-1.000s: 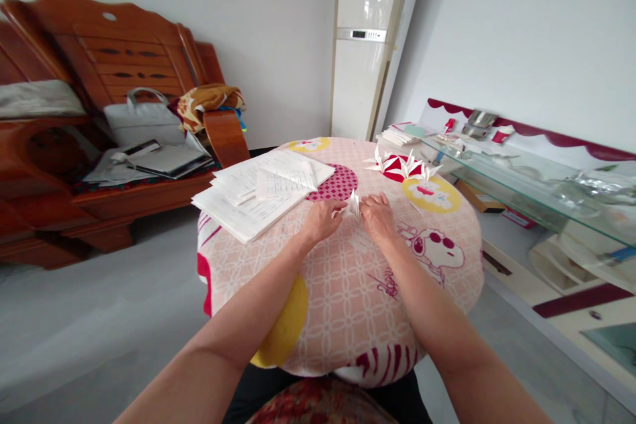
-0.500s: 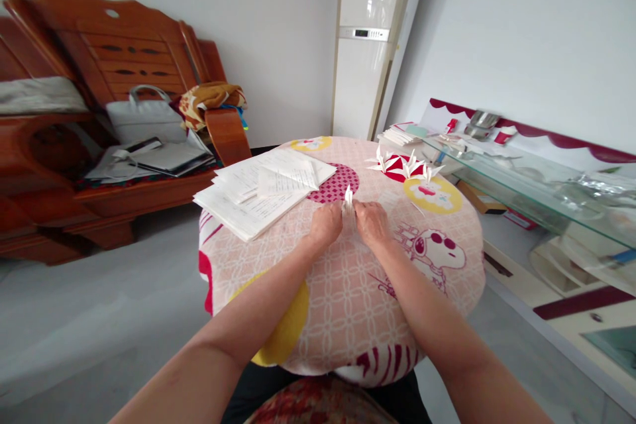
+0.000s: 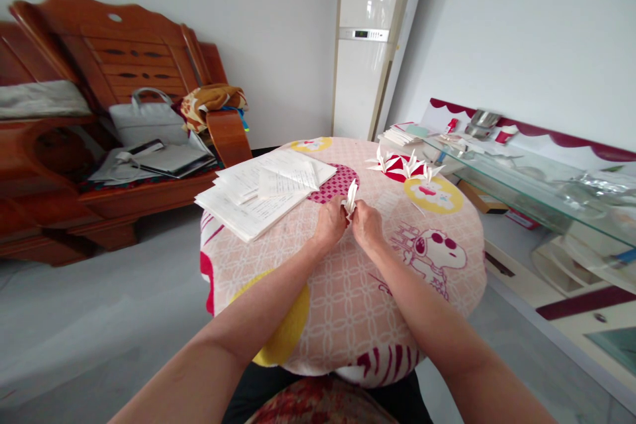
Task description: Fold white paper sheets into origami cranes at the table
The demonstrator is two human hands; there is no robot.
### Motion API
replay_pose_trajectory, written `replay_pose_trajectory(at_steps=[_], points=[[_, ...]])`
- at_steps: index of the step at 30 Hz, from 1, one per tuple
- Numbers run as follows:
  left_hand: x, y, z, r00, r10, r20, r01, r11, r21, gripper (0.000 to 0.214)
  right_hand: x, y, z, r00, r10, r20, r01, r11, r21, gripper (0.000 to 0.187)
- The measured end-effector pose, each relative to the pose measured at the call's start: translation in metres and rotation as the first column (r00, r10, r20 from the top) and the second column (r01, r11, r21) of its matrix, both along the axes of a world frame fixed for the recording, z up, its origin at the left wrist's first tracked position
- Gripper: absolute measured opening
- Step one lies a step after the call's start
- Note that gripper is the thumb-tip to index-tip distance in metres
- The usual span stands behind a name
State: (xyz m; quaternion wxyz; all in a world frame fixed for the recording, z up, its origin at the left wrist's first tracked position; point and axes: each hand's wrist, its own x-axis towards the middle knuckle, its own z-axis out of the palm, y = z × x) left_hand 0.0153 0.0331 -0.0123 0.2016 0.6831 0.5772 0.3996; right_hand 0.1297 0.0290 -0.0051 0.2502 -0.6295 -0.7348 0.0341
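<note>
My left hand (image 3: 330, 221) and my right hand (image 3: 366, 225) meet over the middle of a round table covered with a pink cartoon-print cloth (image 3: 348, 305). Both pinch a small folded white paper piece (image 3: 350, 197), whose pointed flaps stick up between the fingertips. A loose stack of white printed sheets (image 3: 263, 191) lies on the table to the left of my hands. Several finished folded white paper figures (image 3: 403, 164) stand at the far right of the table.
A wooden bench (image 3: 99, 112) at the left holds a grey bag (image 3: 146, 122), papers and a patterned cloth. A tall white cabinet unit (image 3: 368, 40) stands in the corner. A glass shelf (image 3: 521, 172) with small items runs along the right wall.
My hands have come closer together and lifted the paper piece from flat against the cloth; its flaps now point up between my fingers.
</note>
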Motion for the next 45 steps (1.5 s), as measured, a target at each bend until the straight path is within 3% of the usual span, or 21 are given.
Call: replay_pose_trajectory(at_steps=[6, 11, 18, 33, 45], points=[[0.002, 0.0, -0.002, 0.998, 0.014, 0.055, -0.015, 1.0, 0.002, 0.032, -0.004, 0.002, -0.003, 0.994, -0.005, -0.11, 0.003, 1.0, -0.017, 0.024], [0.006, -0.001, 0.0, 0.996, 0.018, 0.084, -0.018, 1.0, -0.006, 0.028, -0.005, 0.001, -0.001, 0.995, -0.04, -0.091, 0.038, 0.999, -0.019, 0.022], [0.007, 0.0, 0.006, 0.992, 0.085, 0.092, -0.081, 0.996, -0.044, 0.039, -0.005, 0.003, -0.004, 0.988, -0.032, -0.153, 0.032, 0.999, -0.002, 0.03], [0.009, 0.003, -0.001, 0.982, 0.052, 0.181, -0.044, 0.998, -0.044, 0.038, -0.006, 0.007, -0.008, 0.985, -0.055, -0.162, 0.059, 0.998, 0.017, 0.027], [0.009, 0.003, 0.0, 0.986, 0.116, 0.118, -0.107, 0.991, -0.08, 0.03, -0.008, 0.003, 0.0, 0.994, -0.077, -0.083, 0.076, 0.997, -0.018, 0.024]])
